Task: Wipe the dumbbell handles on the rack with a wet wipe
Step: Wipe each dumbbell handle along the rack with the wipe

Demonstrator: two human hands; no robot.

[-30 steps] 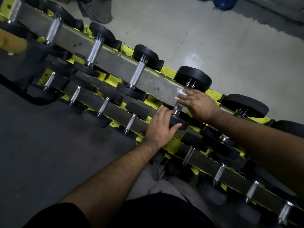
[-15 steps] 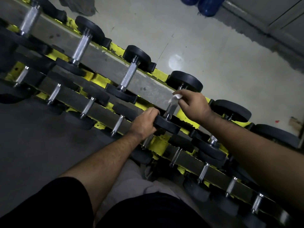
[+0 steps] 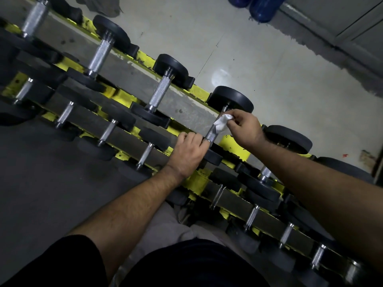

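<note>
We are pinching the wipe [image 3: 221, 123] in our right hand [image 3: 244, 129] against the handle [image 3: 213, 132], left hand [image 3: 187, 153] gripping the dumbbell's end, which is risking rolling on the rack [image 3: 234, 146].

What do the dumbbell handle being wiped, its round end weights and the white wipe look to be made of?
Handle: metal, probably steel; silvery, with a fine knurled texture.
End weights: matte black, likely a rubber coating; the core is hidden.
Wipe: thin soft white cloth or paper, crumpled in the right hand.
</note>
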